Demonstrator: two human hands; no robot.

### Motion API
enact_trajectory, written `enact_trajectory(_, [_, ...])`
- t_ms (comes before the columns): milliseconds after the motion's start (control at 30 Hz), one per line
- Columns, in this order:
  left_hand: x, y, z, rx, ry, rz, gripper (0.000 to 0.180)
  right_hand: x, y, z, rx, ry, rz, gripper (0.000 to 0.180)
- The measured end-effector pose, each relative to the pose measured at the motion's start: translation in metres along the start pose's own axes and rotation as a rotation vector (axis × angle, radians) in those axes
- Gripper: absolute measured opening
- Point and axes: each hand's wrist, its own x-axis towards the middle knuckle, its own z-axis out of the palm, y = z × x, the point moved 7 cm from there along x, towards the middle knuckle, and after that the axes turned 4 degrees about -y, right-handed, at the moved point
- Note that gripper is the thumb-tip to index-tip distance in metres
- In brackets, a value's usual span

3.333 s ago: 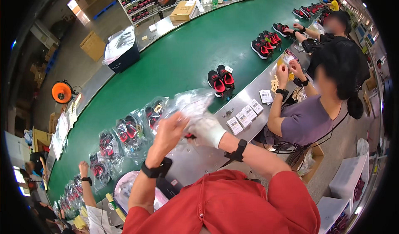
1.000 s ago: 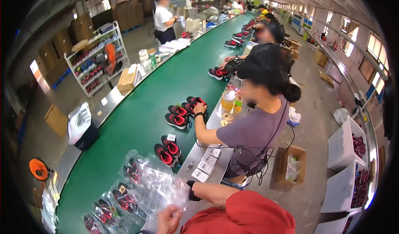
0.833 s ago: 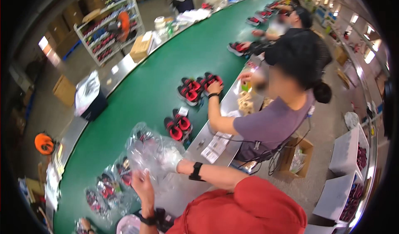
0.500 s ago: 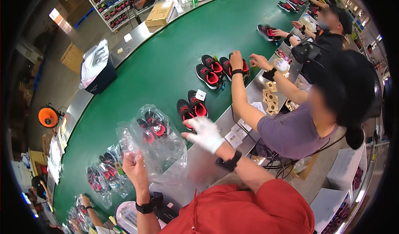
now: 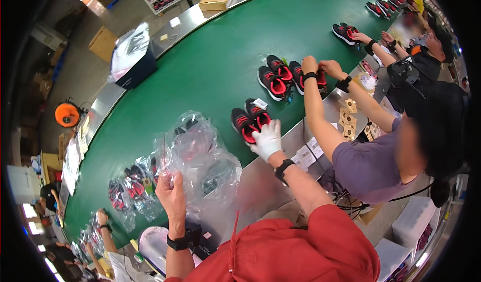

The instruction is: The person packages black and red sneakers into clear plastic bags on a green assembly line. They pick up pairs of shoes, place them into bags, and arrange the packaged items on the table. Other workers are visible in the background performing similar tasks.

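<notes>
A pair of black sneakers with red linings (image 5: 242,122) stands on the green conveyor belt, a white tag (image 5: 260,103) on one shoe. My right hand (image 5: 267,141), in a white glove, is at their heel openings, fingers closed over the rims. Pinched upright in my bare left hand (image 5: 172,194) is a clear plastic bag (image 5: 161,154). Beside it, just to the right, another clear plastic bag (image 5: 220,169) lies loosely around dark and red shoes (image 5: 193,144). Where one plastic sheet ends and the other begins is hard to tell.
Several bagged shoes (image 5: 134,182) lie farther left on the belt. To my right, a co-worker's hands (image 5: 313,66) handle another pair, next to sneakers (image 5: 274,76). Labels (image 5: 306,154) lie on the metal ledge. A dark bin (image 5: 134,64) stands across the belt.
My right hand has gone from spread fingers beside the sneakers to gripping their heels. My left hand still holds the plastic up. The whole view has shifted.
</notes>
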Motion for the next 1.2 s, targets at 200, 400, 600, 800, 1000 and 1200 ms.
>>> enact_trajectory(200, [-0.032, -0.014, -0.037, -0.033, 0.038, -0.009, 0.014, -0.002, -0.019, 0.019, -0.163, -0.095, -0.006, 0.056])
enact_trajectory(400, [-0.068, -0.021, -0.070, -0.055, 0.083, -0.056, 0.010, -0.006, -0.029, 0.018, -0.158, 0.007, -0.085, 0.040])
enact_trajectory(600, [-0.073, -0.022, -0.081, -0.188, 0.078, -0.151, 0.009, -0.008, -0.020, -0.025, 0.317, 0.201, 0.097, 0.046])
enact_trajectory(800, [-0.059, -0.018, -0.070, -0.295, 0.029, -0.080, 0.009, -0.085, -0.039, -0.095, 2.185, 0.060, -0.371, 0.053])
enact_trajectory(1000, [-0.050, 0.006, -0.046, -0.329, -0.087, 0.011, 0.015, -0.175, -0.075, -0.155, 1.405, -0.182, -0.630, 0.040])
enact_trajectory(1200, [-0.088, 0.031, 0.041, -0.008, -0.379, 0.285, 0.013, -0.201, -0.177, -0.114, 0.176, 0.170, -0.835, 0.029])
